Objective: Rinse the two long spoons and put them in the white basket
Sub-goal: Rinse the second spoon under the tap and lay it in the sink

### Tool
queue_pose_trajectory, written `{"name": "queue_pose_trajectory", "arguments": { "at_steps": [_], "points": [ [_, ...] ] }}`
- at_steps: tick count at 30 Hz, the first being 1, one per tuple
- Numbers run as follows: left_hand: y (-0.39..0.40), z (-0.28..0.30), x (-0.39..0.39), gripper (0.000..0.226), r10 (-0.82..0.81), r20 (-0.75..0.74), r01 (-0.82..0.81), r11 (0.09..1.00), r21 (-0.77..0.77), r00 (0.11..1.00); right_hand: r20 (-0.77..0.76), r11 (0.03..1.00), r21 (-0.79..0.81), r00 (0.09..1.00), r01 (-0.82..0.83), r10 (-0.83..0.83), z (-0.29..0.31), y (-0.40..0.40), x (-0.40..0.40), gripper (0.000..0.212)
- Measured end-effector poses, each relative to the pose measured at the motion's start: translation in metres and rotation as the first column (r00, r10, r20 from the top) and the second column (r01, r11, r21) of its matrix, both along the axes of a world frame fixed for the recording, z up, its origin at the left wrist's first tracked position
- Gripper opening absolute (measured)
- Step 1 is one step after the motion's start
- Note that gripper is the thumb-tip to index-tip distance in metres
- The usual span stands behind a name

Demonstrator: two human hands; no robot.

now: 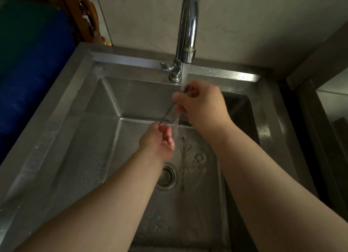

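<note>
A thin, dark long spoon (167, 113) stretches between my two hands over the steel sink (79, 108). My left hand (158, 141) pinches its lower handle end. My right hand (199, 104) closes on its upper end, right under the water stream (184, 74) falling from the chrome tap (188, 29). The spoon's bowl is hidden in my right fingers. I cannot tell whether a second spoon lies with it. No white basket is in view.
The drain strainer (166, 176) sits at the middle of the wet basin floor. The tap's handle and base (172, 69) stand on the back rim. A blue object (28, 67) and carved wood (84, 18) lie to the left, a dark gap to the right.
</note>
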State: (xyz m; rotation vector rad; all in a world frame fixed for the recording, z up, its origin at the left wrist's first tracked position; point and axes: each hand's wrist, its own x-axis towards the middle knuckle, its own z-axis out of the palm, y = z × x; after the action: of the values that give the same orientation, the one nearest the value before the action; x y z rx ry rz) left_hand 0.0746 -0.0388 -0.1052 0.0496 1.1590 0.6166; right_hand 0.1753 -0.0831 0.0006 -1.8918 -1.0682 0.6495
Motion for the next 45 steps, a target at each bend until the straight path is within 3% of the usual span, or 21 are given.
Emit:
{"name": "queue_pose_trajectory", "arguments": {
  "at_steps": [6,11,18,22,25,29,34,36,37,39,40,42,43,45],
  "points": [
    [-0.021,-0.002,0.009,0.04,-0.04,0.046,0.047,0.985,-0.165,0.998,-0.112,1.0,0.023,0.994,0.005,-0.003,-0.005,0.003,-0.017,0.03],
    [-0.027,-0.002,0.005,0.039,-0.136,0.035,0.14,0.974,-0.176,0.99,-0.037,0.998,0.04,0.998,-0.047,0.048,-0.006,0.004,-0.021,0.042],
    [-0.018,-0.007,-0.001,0.03,-0.176,-0.046,0.168,0.976,-0.141,0.983,0.049,0.988,0.14,0.997,-0.063,0.057,-0.002,0.002,-0.018,0.011],
    [0.008,-0.002,-0.007,0.031,0.031,0.029,-0.03,0.998,-0.051,0.999,0.221,0.991,0.111,0.974,-0.079,0.053,0.0,-0.015,-0.01,0.012],
    [0.022,0.012,-0.009,0.019,0.125,-0.004,-0.125,0.991,0.042,0.992,0.344,0.996,-0.088,0.937,-0.034,0.063,-0.009,-0.034,0.008,0.016],
    [0.023,0.022,-0.01,0.015,-0.012,-0.19,0.072,0.948,0.311,0.982,0.256,0.912,-0.401,0.945,-0.087,0.203,-0.033,-0.053,0.015,0.022],
    [0.02,0.034,-0.012,0.014,-0.104,-0.399,0.337,0.746,0.574,0.911,0.048,0.901,-0.393,0.975,-0.182,0.218,-0.068,-0.057,-0.007,0.011],
    [0.022,0.038,-0.019,0.018,-0.131,-0.575,0.533,0.581,0.615,0.807,-0.017,0.915,-0.369,0.985,-0.166,0.172,-0.081,-0.057,-0.015,0.009],
    [0.024,0.039,-0.026,0.025,-0.092,-0.727,0.68,0.449,0.58,0.681,-0.063,0.919,-0.364,0.988,-0.153,0.14,-0.088,-0.058,-0.019,0.01],
    [0.03,0.034,-0.051,0.047,0.207,-0.95,0.937,0.212,0.278,0.235,-0.121,0.915,-0.386,0.99,-0.119,0.077,-0.103,-0.063,-0.025,0.014],
    [0.034,0.032,-0.066,0.058,0.369,-0.929,0.981,0.171,0.095,0.026,-0.126,0.907,-0.409,0.991,-0.1,0.052,-0.111,-0.067,-0.027,0.017],
    [0.044,0.028,-0.097,0.076,0.481,-0.831,0.959,0.179,-0.22,-0.281,-0.139,0.889,-0.454,0.99,-0.055,-0.01,-0.128,-0.076,-0.028,0.021],
    [0.049,0.022,-0.111,0.083,0.461,-0.798,0.921,0.192,-0.338,-0.389,-0.139,0.879,-0.476,0.989,-0.029,-0.043,-0.137,-0.08,-0.028,0.021],
    [0.057,0.01,-0.132,0.089,0.38,-0.781,0.869,0.214,-0.446,-0.495,-0.115,0.859,-0.512,0.989,0.021,-0.093,-0.156,-0.089,-0.028,0.024]
  ]
}}
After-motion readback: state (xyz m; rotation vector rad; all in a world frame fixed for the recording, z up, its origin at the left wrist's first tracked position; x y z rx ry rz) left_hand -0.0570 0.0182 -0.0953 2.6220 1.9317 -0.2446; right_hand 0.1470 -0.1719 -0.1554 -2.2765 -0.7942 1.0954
